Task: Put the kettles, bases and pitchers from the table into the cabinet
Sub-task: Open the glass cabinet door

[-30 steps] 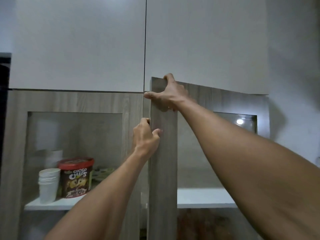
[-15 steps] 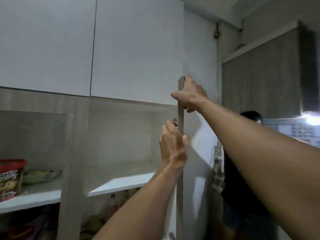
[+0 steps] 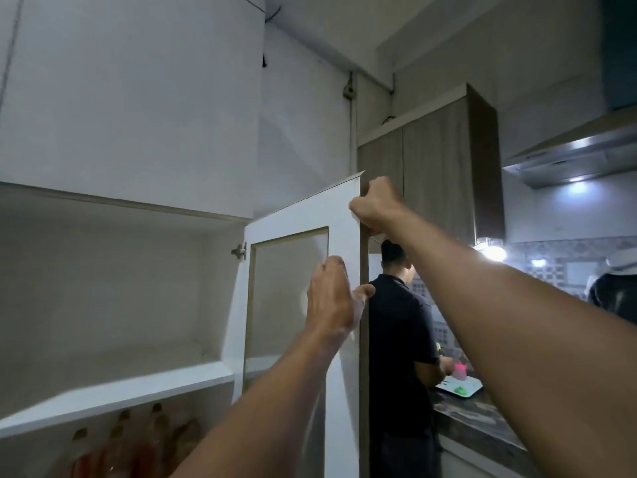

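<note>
The cabinet door, white inside with a glass panel, stands swung wide open to the right. My right hand grips its free edge near the top corner. Lower down, my left hand presses flat against the door's inner face, fingers straight, thumb hooked at the edge. The cabinet compartment behind the door shows a bare white shelf. No kettle, base, pitcher or table is in view.
Several bottles stand blurred under the shelf. A person in a dark shirt works at the counter just beyond the door, by a white tray. Another person is at the far right under the range hood.
The door has swung from nearly shut to wide open, pulled by both hands. My view has turned right, so the left compartment with the cups and cereal tub has left the frame.
</note>
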Action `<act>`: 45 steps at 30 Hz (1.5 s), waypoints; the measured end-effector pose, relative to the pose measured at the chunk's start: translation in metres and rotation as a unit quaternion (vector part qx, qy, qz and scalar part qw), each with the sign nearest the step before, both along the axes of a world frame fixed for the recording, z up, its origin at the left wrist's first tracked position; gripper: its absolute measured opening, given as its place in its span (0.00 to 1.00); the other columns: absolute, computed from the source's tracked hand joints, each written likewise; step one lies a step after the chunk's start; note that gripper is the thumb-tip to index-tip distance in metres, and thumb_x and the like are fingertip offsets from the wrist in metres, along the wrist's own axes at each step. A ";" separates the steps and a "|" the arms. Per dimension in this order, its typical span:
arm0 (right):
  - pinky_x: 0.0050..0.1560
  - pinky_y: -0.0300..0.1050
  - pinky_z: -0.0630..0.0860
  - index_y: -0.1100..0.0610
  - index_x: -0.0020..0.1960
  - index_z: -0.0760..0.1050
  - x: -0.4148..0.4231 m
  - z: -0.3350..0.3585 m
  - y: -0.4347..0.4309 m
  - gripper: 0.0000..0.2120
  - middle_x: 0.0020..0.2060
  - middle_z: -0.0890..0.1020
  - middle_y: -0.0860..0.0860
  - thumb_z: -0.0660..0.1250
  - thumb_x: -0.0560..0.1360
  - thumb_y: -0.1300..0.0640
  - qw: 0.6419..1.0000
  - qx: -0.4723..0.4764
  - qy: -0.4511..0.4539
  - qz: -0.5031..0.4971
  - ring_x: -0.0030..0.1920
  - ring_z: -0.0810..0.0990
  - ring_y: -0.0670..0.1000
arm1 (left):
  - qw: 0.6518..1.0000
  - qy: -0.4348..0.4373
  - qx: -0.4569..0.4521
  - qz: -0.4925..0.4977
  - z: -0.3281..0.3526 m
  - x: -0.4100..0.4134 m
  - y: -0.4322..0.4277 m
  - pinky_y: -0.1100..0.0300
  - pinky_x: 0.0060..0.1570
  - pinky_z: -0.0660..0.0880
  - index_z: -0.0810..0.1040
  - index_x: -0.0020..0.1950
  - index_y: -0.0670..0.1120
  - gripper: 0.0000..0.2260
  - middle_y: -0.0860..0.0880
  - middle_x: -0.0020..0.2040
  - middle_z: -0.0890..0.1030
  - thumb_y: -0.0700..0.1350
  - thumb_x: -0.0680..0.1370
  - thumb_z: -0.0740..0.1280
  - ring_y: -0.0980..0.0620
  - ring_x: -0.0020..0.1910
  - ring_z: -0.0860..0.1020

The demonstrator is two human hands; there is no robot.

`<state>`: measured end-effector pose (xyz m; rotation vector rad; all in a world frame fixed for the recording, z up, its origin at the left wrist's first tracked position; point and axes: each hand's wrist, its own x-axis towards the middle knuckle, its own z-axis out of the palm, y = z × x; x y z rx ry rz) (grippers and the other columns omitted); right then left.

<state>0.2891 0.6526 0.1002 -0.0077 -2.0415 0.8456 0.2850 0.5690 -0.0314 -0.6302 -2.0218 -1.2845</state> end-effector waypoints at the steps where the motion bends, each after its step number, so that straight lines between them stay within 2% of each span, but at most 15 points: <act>1: 0.45 0.58 0.82 0.60 0.41 0.72 -0.006 -0.004 0.021 0.03 0.36 0.77 0.58 0.62 0.69 0.66 1.000 0.006 0.002 -0.005 0.40 0.81 0.62 | 1.000 0.002 -0.002 0.002 -0.005 -0.005 0.020 0.58 0.49 0.73 0.70 0.64 0.46 0.23 0.49 0.54 0.73 0.50 0.74 0.74 0.50 0.50 0.74; 3: 0.45 0.58 0.82 0.60 0.40 0.73 -0.020 -0.006 0.063 0.02 0.36 0.78 0.58 0.63 0.70 0.66 1.000 0.003 0.003 0.001 0.39 0.80 0.59 | 1.000 0.003 0.001 0.013 -0.012 -0.019 0.060 0.60 0.48 0.68 0.69 0.66 0.47 0.24 0.48 0.57 0.71 0.52 0.75 0.73 0.52 0.50 0.70; 8: 0.42 0.52 0.84 0.67 0.53 0.77 -0.067 -0.002 0.154 0.09 0.46 0.83 0.61 0.63 0.75 0.66 0.999 -0.026 -0.032 0.021 0.47 0.84 0.61 | 0.999 -0.002 -0.007 0.035 -0.021 -0.057 0.150 0.54 0.56 0.76 0.66 0.68 0.47 0.26 0.45 0.64 0.70 0.50 0.75 0.73 0.46 0.59 0.73; 10: 0.47 0.55 0.83 0.68 0.53 0.77 -0.089 -0.001 0.184 0.09 0.48 0.84 0.63 0.64 0.75 0.65 0.999 -0.027 -0.040 0.022 0.46 0.85 0.60 | 0.999 0.001 -0.020 0.050 -0.021 -0.071 0.177 0.56 0.56 0.75 0.66 0.69 0.47 0.26 0.45 0.63 0.71 0.50 0.75 0.73 0.46 0.59 0.74; 13: 0.41 0.52 0.81 0.64 0.46 0.76 -0.119 -0.002 0.215 0.03 0.42 0.80 0.61 0.63 0.74 0.65 0.998 -0.034 -0.049 0.037 0.40 0.82 0.57 | 0.996 0.011 -0.032 0.079 -0.021 -0.091 0.206 0.59 0.55 0.74 0.66 0.68 0.48 0.26 0.46 0.62 0.71 0.52 0.75 0.73 0.47 0.59 0.74; 16: 0.42 0.53 0.81 0.59 0.44 0.73 -0.137 -0.002 0.233 0.02 0.40 0.76 0.56 0.63 0.73 0.64 0.997 -0.033 -0.040 0.051 0.38 0.77 0.55 | 0.995 0.025 -0.032 0.094 -0.025 -0.107 0.222 0.59 0.55 0.75 0.66 0.68 0.50 0.27 0.46 0.63 0.71 0.54 0.74 0.73 0.47 0.60 0.74; 21: 0.50 0.61 0.83 0.68 0.54 0.77 -0.136 -0.003 0.240 0.11 0.50 0.83 0.61 0.64 0.74 0.64 0.995 -0.048 -0.044 0.080 0.50 0.85 0.61 | 0.993 0.047 -0.039 0.103 -0.032 -0.122 0.225 0.55 0.55 0.78 0.65 0.70 0.51 0.30 0.46 0.64 0.71 0.59 0.73 0.72 0.46 0.61 0.74; 25: 0.45 0.52 0.83 0.65 0.53 0.78 -0.121 -0.007 0.223 0.09 0.49 0.83 0.60 0.65 0.74 0.63 0.999 -0.027 -0.008 0.030 0.48 0.83 0.60 | 0.993 0.048 -0.057 0.087 -0.033 -0.119 0.213 0.53 0.58 0.77 0.65 0.73 0.51 0.33 0.46 0.65 0.71 0.60 0.72 0.72 0.46 0.62 0.74; 26: 0.44 0.50 0.81 0.64 0.55 0.77 -0.116 -0.011 0.216 0.10 0.50 0.82 0.59 0.66 0.75 0.63 1.000 -0.003 0.009 -0.007 0.49 0.82 0.60 | 0.993 0.050 -0.065 0.084 -0.033 -0.118 0.208 0.52 0.59 0.77 0.65 0.73 0.51 0.33 0.46 0.65 0.71 0.60 0.72 0.72 0.46 0.62 0.74; 29: 0.57 0.55 0.76 0.60 0.68 0.70 -0.100 -0.029 0.194 0.23 0.63 0.76 0.60 0.69 0.74 0.63 0.972 0.154 0.106 -0.143 0.63 0.75 0.62 | 0.991 0.043 -0.095 0.083 -0.033 -0.112 0.189 0.52 0.61 0.76 0.65 0.74 0.50 0.31 0.45 0.67 0.71 0.58 0.75 0.69 0.46 0.64 0.74; 32: 0.64 0.56 0.70 0.58 0.71 0.69 -0.090 -0.050 0.162 0.28 0.68 0.74 0.57 0.67 0.72 0.67 0.926 0.297 0.174 -0.152 0.67 0.71 0.61 | 0.986 0.011 -0.122 0.116 -0.034 -0.105 0.157 0.53 0.65 0.70 0.62 0.77 0.46 0.27 0.44 0.71 0.69 0.53 0.81 0.64 0.45 0.68 0.71; 35: 0.70 0.56 0.64 0.58 0.66 0.74 -0.089 -0.069 0.124 0.22 0.62 0.79 0.55 0.64 0.72 0.64 0.936 0.311 0.135 -0.091 0.63 0.73 0.61 | 0.973 -0.020 -0.149 0.177 -0.037 -0.099 0.103 0.55 0.61 0.69 0.66 0.72 0.40 0.21 0.41 0.69 0.70 0.50 0.82 0.62 0.44 0.66 0.71; 37: 0.66 0.53 0.68 0.59 0.65 0.74 -0.088 -0.083 0.090 0.21 0.60 0.81 0.57 0.63 0.72 0.62 0.942 0.313 0.106 -0.059 0.61 0.74 0.61 | 0.961 -0.029 -0.157 0.225 -0.040 -0.092 0.057 0.53 0.59 0.70 0.69 0.66 0.40 0.19 0.40 0.66 0.71 0.51 0.81 0.63 0.41 0.63 0.72; 42: 0.66 0.56 0.71 0.56 0.72 0.70 -0.084 -0.122 -0.028 0.23 0.67 0.77 0.57 0.62 0.77 0.56 0.963 0.264 0.017 0.047 0.66 0.72 0.61 | 0.931 -0.041 -0.177 0.316 -0.050 -0.057 -0.079 0.45 0.63 0.70 0.68 0.67 0.42 0.20 0.40 0.67 0.70 0.53 0.81 0.63 0.39 0.66 0.71; 45: 0.67 0.57 0.70 0.56 0.74 0.68 -0.082 -0.155 -0.129 0.24 0.68 0.76 0.59 0.61 0.79 0.54 0.953 0.273 -0.036 0.130 0.67 0.70 0.63 | 0.893 -0.071 -0.193 0.401 -0.065 -0.020 -0.185 0.45 0.63 0.69 0.68 0.66 0.42 0.20 0.40 0.66 0.71 0.54 0.81 0.62 0.39 0.65 0.71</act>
